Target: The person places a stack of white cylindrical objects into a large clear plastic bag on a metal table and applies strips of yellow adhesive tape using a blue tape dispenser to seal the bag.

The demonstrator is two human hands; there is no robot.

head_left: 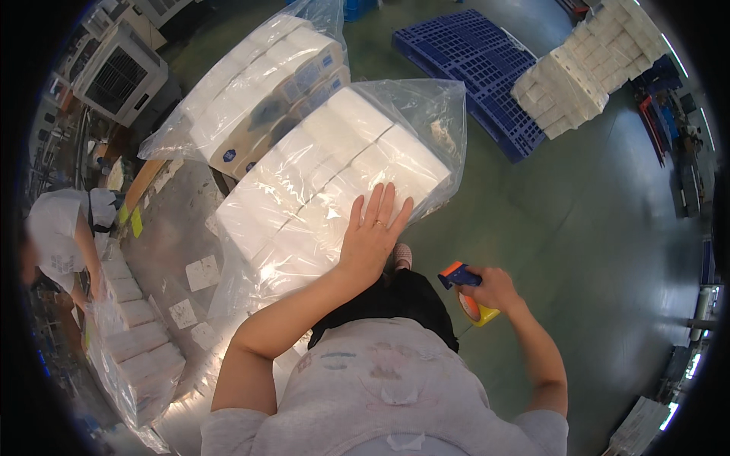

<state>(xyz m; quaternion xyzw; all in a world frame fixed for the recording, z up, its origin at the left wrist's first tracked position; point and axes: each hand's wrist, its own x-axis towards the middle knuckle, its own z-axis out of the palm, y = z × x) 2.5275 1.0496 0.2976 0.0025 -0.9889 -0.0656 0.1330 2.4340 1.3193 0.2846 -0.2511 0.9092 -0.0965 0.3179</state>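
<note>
My left hand point(374, 234) lies flat, fingers spread, on a large clear plastic bag point(334, 186) packed with rows of white paper packs. The bag's loose end bulges out beyond the packs at the upper right. Away from the bag, my right hand point(493, 290) grips a tape dispenser point(461, 276) with a blue body and an orange edge. A yellow roll of tape point(480, 311) hangs below it. Behind the first bag leans a second clear bag point(266, 91) of similar packs, with blue marks on their sides.
At left, another person point(68, 235) bends over a further bag of white packs point(141, 342) on the worktable point(171, 243). Beyond stand a blue plastic pallet point(487, 76) and stacked white bundles point(563, 87). A white air cooler point(122, 72) is at far left.
</note>
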